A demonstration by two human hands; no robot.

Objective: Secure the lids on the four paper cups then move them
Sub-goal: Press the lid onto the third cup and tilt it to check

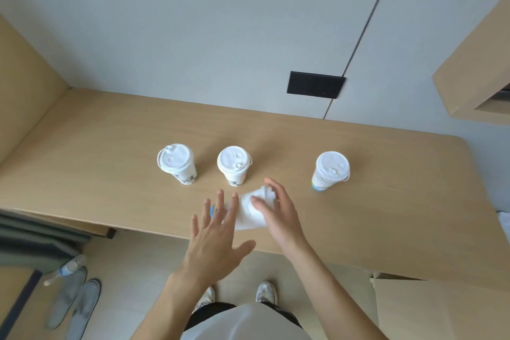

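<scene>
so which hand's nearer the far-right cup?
Right. The right hand is on the tipped cup, left of the far-right cup with bare table between. The left hand is further left, open.

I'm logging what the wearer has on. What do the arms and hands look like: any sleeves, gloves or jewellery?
Both forearms are bare up to the frame edge: no sleeves show. The left hand and right hand carry no gloves, rings, watch or bracelets that can be seen.

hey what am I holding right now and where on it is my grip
The right hand grips the tilted fourth paper cup around its upper, lid end. The left hand is open over its base end; contact cannot be told.
</scene>
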